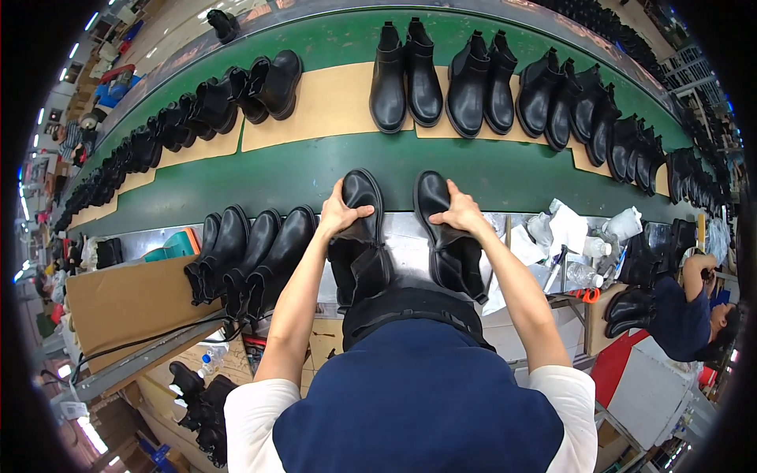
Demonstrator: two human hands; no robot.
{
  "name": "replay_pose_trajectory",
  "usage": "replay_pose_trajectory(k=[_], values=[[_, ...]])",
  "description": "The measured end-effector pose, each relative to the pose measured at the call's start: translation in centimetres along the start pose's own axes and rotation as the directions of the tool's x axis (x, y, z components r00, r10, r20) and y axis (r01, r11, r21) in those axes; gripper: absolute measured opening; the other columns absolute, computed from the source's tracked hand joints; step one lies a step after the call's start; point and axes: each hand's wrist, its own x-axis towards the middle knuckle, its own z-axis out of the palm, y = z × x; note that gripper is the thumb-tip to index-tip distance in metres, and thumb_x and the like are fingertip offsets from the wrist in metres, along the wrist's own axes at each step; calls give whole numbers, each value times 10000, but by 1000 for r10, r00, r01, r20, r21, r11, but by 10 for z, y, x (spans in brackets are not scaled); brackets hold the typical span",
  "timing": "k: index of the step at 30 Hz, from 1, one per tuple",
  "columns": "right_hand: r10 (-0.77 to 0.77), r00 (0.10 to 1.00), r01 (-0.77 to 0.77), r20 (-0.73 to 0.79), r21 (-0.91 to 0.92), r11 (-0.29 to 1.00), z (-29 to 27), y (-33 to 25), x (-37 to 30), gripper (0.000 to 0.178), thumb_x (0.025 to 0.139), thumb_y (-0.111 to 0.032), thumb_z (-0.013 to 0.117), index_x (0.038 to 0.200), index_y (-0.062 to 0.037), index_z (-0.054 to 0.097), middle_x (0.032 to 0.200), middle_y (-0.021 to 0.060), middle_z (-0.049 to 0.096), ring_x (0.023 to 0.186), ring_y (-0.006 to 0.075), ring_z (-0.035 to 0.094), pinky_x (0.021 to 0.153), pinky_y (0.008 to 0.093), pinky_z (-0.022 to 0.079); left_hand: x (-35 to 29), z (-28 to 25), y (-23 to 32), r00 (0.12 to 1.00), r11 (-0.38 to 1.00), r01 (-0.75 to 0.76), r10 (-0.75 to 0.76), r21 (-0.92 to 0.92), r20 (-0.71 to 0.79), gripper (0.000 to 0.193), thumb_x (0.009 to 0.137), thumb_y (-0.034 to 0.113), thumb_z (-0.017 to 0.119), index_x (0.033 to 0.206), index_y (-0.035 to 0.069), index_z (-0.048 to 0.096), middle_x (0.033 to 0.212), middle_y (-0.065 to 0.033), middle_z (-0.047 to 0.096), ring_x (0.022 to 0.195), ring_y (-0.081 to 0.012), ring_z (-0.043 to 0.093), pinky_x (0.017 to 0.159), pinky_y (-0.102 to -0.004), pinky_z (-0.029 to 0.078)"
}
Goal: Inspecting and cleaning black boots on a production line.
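Observation:
A black ankle boot (361,264) is gripped by my left hand (341,215), its toe pointing away over the edge of the green bench. My right hand (462,215) holds a matching black boot (456,260) the same way, thumb across the instep and fingers on the outer side. Both boots lie side by side with a gap between them, shafts toward my waist. Left of my left arm, two pairs of black boots (264,248) stand close together, heels toward me.
Across the green bench (331,169) run rows of black boots (465,87) on tan cardboard sheets (331,98). To the right are white crumpled paper (566,229), plastic bottles (583,274) and orange-handled scissors (588,296). A person (690,315) works at the far right. A cardboard box (130,303) sits at left.

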Motion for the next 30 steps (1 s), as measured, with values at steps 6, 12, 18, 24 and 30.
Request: replay_pose_trajectory(k=[6, 12, 18, 24, 30], values=[[-151, 986, 74, 76, 612, 787, -32, 6, -10, 855, 655, -240, 813, 1349, 2, 377, 1087, 122, 625, 942, 155, 594, 844, 274, 454, -22, -19, 36, 989, 490, 109, 38, -865, 146, 874, 679, 30, 790, 1375, 7, 262, 1107, -157, 576, 979, -225, 589, 855, -331, 491], [-217, 952, -65, 215, 838, 541, -51, -7, -45, 631, 730, -213, 766, 1231, 25, 466, 1002, 80, 624, 829, 144, 601, 730, 271, 491, -41, -37, 48, 955, 394, 160, 171, -905, 244, 639, 772, 57, 717, 1303, 0, 366, 1070, -111, 582, 891, -212, 616, 781, -325, 524], [-352, 936, -40, 34, 999, -10, -27, -45, -109, 381, 878, -185, 596, 1193, 11, 511, 1017, 100, 625, 847, 155, 628, 709, 245, 524, -98, -42, 93, 857, 124, 291, 406, -948, 317, 467, 921, 314, 525, 1273, 20, 432, 1045, -134, 607, 870, -213, 634, 719, -329, 556], [-212, 973, 78, -97, 993, -92, -27, -62, -120, 341, 906, -203, 545, 1179, 1, 535, 987, 94, 631, 858, 129, 622, 647, 190, 517, -100, -44, 97, 773, 49, 477, 451, -878, 445, 454, 925, 303, 498, 1265, 7, 444, 1088, -138, 597, 932, -225, 621, 751, -338, 538], [-98, 986, 133, -136, 990, -36, -34, -51, -131, 360, 887, -228, 576, 1150, 15, 542, 981, 116, 643, 835, 161, 642, 672, 232, 537, -109, -49, 91, 689, -26, 625, 487, -780, 536, 444, 929, 292, 471, 1258, -7, 456, 1132, -142, 587, 994, -237, 608, 783, -347, 519]])
